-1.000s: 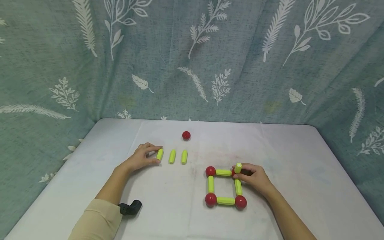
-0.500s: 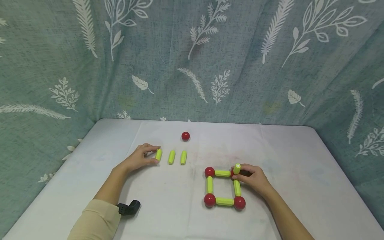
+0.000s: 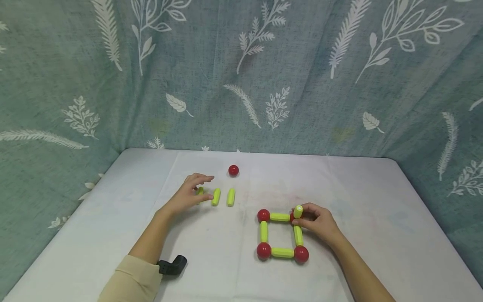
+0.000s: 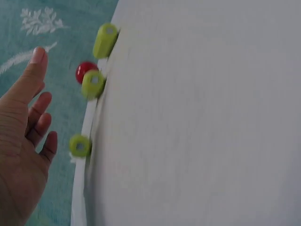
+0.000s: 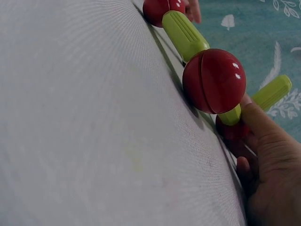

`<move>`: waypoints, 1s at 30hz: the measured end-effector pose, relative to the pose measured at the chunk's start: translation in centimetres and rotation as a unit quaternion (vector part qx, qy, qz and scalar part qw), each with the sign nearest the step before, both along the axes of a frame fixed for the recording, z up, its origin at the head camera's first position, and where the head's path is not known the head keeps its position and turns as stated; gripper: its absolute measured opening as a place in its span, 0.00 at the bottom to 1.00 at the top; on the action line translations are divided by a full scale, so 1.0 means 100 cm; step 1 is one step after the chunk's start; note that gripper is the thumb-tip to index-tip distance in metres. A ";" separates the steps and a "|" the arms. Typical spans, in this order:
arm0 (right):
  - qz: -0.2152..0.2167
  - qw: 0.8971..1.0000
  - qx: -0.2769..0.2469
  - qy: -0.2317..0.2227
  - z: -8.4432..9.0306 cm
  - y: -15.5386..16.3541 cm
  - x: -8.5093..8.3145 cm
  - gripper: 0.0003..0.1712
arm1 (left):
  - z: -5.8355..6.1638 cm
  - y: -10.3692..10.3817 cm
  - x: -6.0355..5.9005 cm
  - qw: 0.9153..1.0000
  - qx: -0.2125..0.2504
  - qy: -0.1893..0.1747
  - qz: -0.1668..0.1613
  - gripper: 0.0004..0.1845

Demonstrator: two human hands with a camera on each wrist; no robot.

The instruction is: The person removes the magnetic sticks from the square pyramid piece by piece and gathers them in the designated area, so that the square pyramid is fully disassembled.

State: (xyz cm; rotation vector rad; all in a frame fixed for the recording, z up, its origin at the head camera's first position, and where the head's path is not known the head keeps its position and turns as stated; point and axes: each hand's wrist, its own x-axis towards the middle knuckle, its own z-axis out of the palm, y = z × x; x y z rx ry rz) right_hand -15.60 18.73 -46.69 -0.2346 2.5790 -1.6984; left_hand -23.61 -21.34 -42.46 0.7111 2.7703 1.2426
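Square frame of yellow-green rods and red balls, lying flat on the bench a little toward its right edge from the middle, with the right hand at its far-right corner. That hand pinches the corner at the far-right ball, thumb across the front of it and fingers behind; whether they also press the upright rod standing on that ball, I cannot tell. From the corner, the right rod runs to the near-right ball and the far rod to the far-left ball. The left rod and the near-left ball complete the square with the near rod.

The left hand is spread, thumb and fingers well apart and gripping nothing, over the leftmost loose rod, which it partly covers in the head view. The middle loose rod lies just beyond the thumb tip, and the right loose rod beside that, all three in a row left of the bench's middle. Farther out, near the far edge, sits a loose red ball. A black device shows at the left wrist, by a beige sleeve. Behind the far edge hangs a green-blue leaf-patterned cloth.
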 end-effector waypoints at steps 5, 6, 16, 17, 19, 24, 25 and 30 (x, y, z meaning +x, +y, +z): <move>-0.002 1.000 0.008 0.030 0.001 0.001 0.001 0.15 | -0.001 0.028 0.003 0.999 0.012 -0.004 -0.031 0.32; -0.001 0.999 0.007 0.037 0.001 0.001 0.002 0.14 | -0.001 0.034 0.004 0.999 0.013 -0.008 -0.036 0.32; -0.009 0.998 0.011 0.063 0.000 0.002 0.002 0.14 | 0.002 0.092 0.015 0.980 -0.024 -0.082 -0.180 0.28; -0.012 0.998 0.011 0.060 -0.001 0.002 0.002 0.14 | 0.002 0.098 0.016 0.975 -0.030 -0.090 -0.201 0.28; -0.015 0.998 0.008 0.054 -0.001 0.002 0.002 0.16 | 0.002 0.107 0.020 0.966 -0.047 -0.102 -0.232 0.29; -0.018 0.998 0.009 0.055 -0.003 -0.001 0.002 0.18 | -0.005 0.116 0.027 0.960 -0.068 -0.107 -0.249 0.27; -0.019 0.998 0.011 0.059 -0.003 -0.001 0.001 0.18 | -0.007 0.116 0.028 0.961 -0.063 -0.103 -0.247 0.26; -0.025 0.997 0.016 0.075 -0.002 0.000 0.001 0.16 | -0.018 0.115 0.037 0.970 -0.019 -0.073 -0.232 0.21</move>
